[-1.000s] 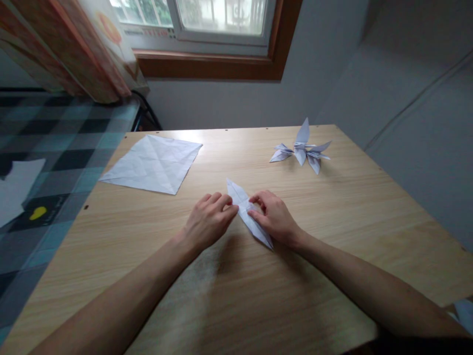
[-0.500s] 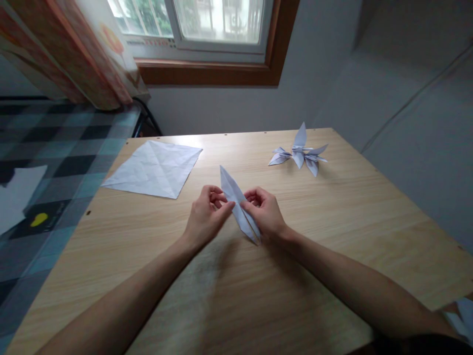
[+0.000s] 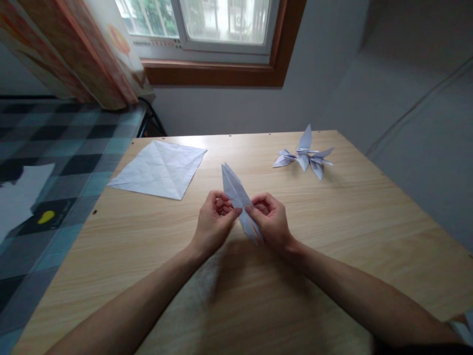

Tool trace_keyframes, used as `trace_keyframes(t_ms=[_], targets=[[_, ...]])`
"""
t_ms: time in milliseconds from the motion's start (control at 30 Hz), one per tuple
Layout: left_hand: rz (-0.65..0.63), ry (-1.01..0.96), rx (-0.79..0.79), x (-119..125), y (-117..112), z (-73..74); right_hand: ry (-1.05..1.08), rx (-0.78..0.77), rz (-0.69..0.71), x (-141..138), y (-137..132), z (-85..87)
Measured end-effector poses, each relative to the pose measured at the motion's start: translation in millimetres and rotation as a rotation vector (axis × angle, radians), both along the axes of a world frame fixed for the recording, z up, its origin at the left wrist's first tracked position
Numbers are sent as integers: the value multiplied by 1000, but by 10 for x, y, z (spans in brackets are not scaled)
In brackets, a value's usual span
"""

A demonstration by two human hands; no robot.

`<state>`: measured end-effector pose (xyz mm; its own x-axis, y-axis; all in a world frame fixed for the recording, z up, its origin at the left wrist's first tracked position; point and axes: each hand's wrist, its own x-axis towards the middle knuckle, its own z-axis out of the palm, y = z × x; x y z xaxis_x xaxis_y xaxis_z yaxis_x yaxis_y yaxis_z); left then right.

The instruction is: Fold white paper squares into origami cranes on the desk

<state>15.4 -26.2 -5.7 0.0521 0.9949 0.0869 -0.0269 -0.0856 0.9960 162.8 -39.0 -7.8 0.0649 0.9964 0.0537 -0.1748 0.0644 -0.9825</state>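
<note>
A narrow piece of folded white paper is held between my two hands, just above the wooden table. It slants from upper left to lower right, with pointed ends and a split lower tip. My left hand pinches its left edge near the middle, thumb pressed on the front. On the other edge, my right hand grips it the same way, and the two thumb tips nearly meet. The fingers behind the paper are partly hidden.
A creased white paper sheet lies flat at the table's back left. Several folded paper shapes stand at the back right. The wooden table borders a checked cloth surface with papers on it.
The upper end of the folded paper now shows two separate points instead of one flat face. My thumbs have come closer together. The view has shifted slightly.
</note>
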Motion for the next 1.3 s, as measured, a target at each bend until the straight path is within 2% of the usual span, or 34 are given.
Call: trace_keyframes(t_ms=[133,267,367,500,567,633,767,867,967,1133,1300], targets=[[17,146,37,-15,-33,12,-83,72,-26,-11,-44,-27],[-5,368,134,-40,-40,55,-284,227,-101,9,-63,-79],[-13,454,204,-48,-37,96,-454,338,-151,29,-76,-65],[1,437,141,-56,-46,89,-701,627,-178,30,-111,7],[-20,358,77,-68,-47,51,-823,778,-145,18,-129,32],[-60,232,39,-82,-44,10,-915,862,-120,5,-138,42],[-159,-32,15,-87,-42,-36,-964,939,-118,8,-124,48],[-177,-131,-49,-54,-52,-29,-911,1017,-89,42,-125,50],[-141,-170,-113,-14,-59,1,-846,1026,-116,75,-159,38],[-103,-162,-113,16,-60,49,-765,890,-252,79,-183,12],[-115,-159,-110,23,-74,51,-817,895,-168,82,-134,18]])
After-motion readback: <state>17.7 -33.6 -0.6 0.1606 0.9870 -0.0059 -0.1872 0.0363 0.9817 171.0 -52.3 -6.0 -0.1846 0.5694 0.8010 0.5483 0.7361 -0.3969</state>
